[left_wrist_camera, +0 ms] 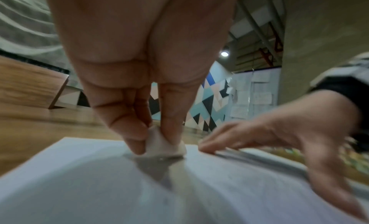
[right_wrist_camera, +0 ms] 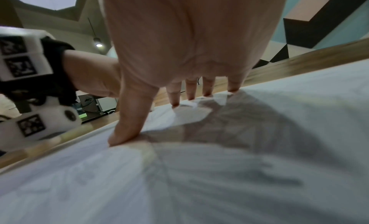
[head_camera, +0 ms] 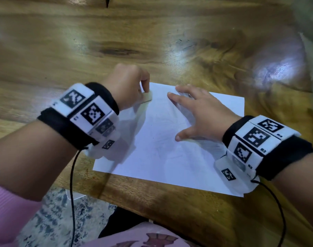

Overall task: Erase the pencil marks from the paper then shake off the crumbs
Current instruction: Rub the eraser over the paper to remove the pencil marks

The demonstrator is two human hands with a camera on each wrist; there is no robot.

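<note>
A white sheet of paper [head_camera: 170,145] with faint pencil lines lies on the wooden table near its front edge. My left hand [head_camera: 132,86] pinches a small white eraser [head_camera: 146,98] and holds it against the paper's far left corner; the left wrist view shows the eraser [left_wrist_camera: 163,146] between thumb and fingers, touching the paper [left_wrist_camera: 99,188]. My right hand [head_camera: 196,111] lies flat with spread fingers on the sheet's far right part, and its fingertips [right_wrist_camera: 175,104] and thumb press on the paper [right_wrist_camera: 219,172].
The wooden table [head_camera: 152,41] stretches away beyond the sheet. Its front edge [head_camera: 134,196] runs just below the paper, with patterned floor and my lap under it. Black cables hang from both wrist bands.
</note>
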